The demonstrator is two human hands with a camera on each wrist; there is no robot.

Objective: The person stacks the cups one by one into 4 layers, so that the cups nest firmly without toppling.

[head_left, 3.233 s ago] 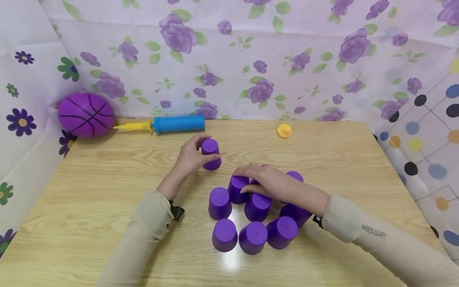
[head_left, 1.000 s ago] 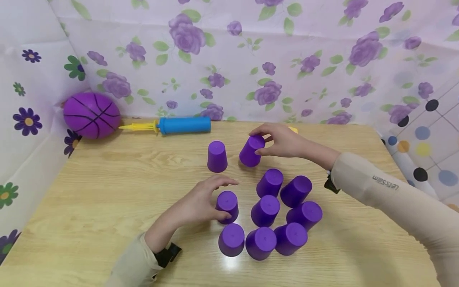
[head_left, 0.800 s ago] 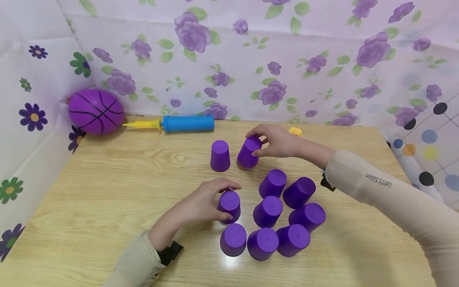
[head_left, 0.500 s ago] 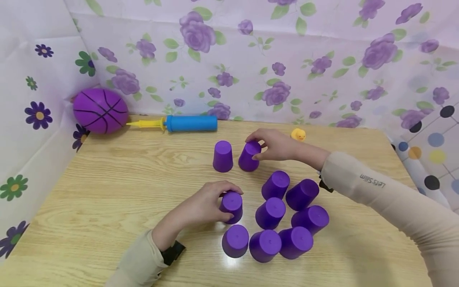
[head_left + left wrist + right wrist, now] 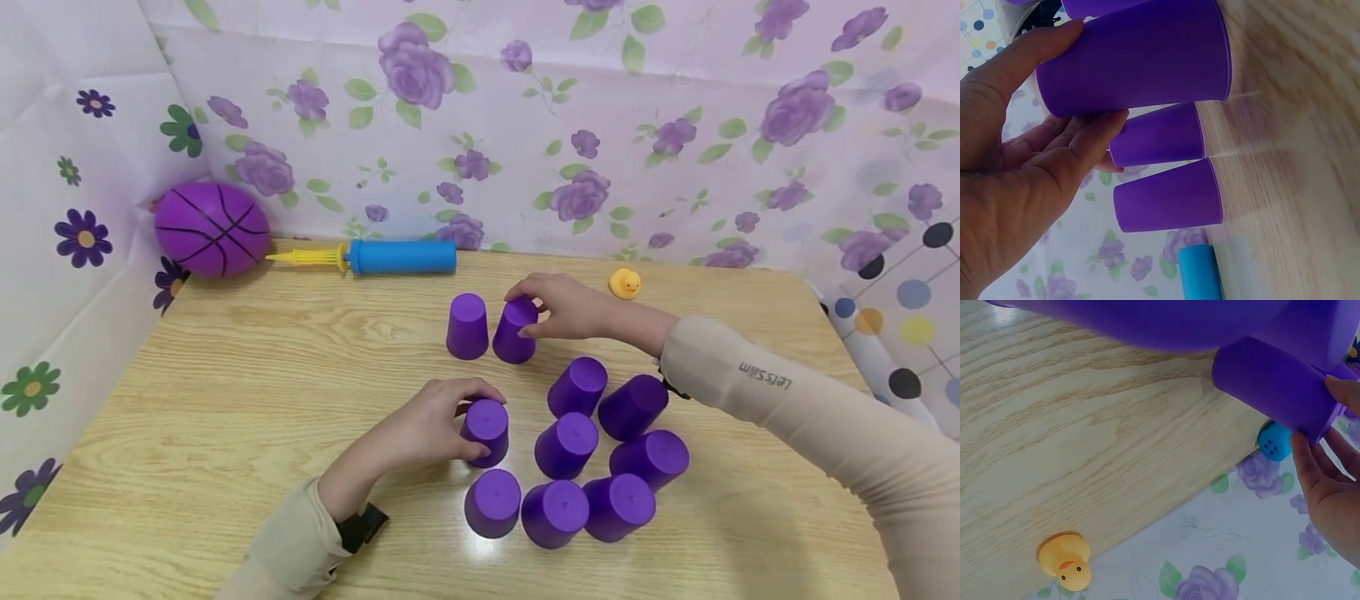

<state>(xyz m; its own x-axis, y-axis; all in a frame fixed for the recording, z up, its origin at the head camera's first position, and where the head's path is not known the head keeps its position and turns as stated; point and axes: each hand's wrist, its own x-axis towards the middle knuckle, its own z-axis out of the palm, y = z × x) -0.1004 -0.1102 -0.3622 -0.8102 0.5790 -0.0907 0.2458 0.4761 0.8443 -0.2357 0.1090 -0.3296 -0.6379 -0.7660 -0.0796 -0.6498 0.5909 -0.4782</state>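
Observation:
Purple cups stand upside down on the wooden table. With thumb and fingers, my left hand (image 5: 422,427) grips one cup (image 5: 487,421) at the left of the group; the left wrist view has this cup (image 5: 1138,59) large between thumb and fingers. Farther back, my right hand (image 5: 566,307) holds another cup (image 5: 513,340) near its base end, right beside a free-standing cup (image 5: 467,327). In the right wrist view the thumb and fingers pinch that held cup (image 5: 1275,387). Several other cups, including a front one (image 5: 492,503), stand close together at the right.
A blue pump (image 5: 402,257) with a yellow nozzle lies along the table's back edge, beside a purple ball (image 5: 212,229) in the left corner. Near the back right sits a yellow rubber duck (image 5: 625,284). Flowered cloth (image 5: 487,125) hangs behind the table (image 5: 247,400).
My left hand let go of the back cup and took hold of a nearer one. My right hand carried a cup from the group to the back, then left and down beside the first.

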